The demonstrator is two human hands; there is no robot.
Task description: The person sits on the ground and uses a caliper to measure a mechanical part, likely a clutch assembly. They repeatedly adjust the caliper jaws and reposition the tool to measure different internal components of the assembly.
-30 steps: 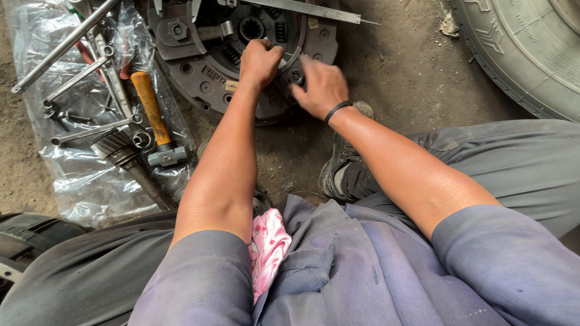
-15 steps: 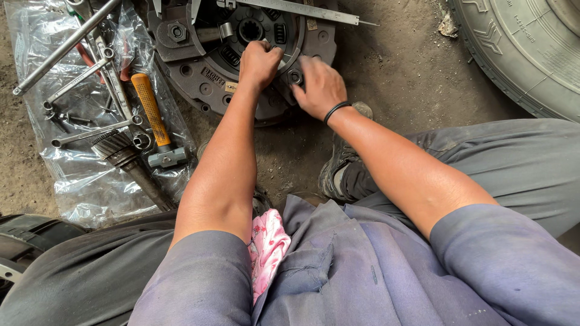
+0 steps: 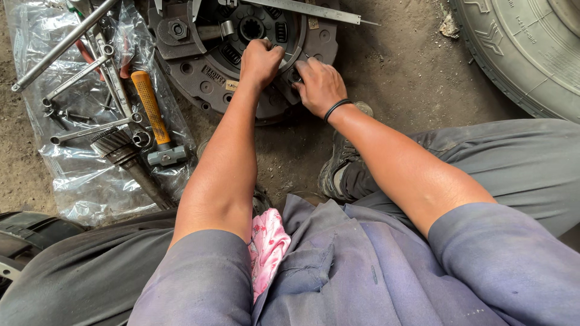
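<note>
Grey ribbed rubber tyre [image 3: 519, 48] lying at upper right, round dark steel clutch assembly [image 3: 205, 72] resting on dirt floor ahead, left hand [image 3: 260, 60] fisting on its face, right hand [image 3: 319, 86] pressing its rim, fingers together, orange-handled hammer [image 3: 152, 115] lying on clear plastic sheet [image 3: 84, 181] at left.

The scene was lit evenly by soft daylight; only faint shadows were cast beneath the forearms. Glare was seen on the clear plastic sheet [image 3: 90, 175] and a sheen on the skin. Focus was sharp throughout, with slight stretching at the edges.
</note>
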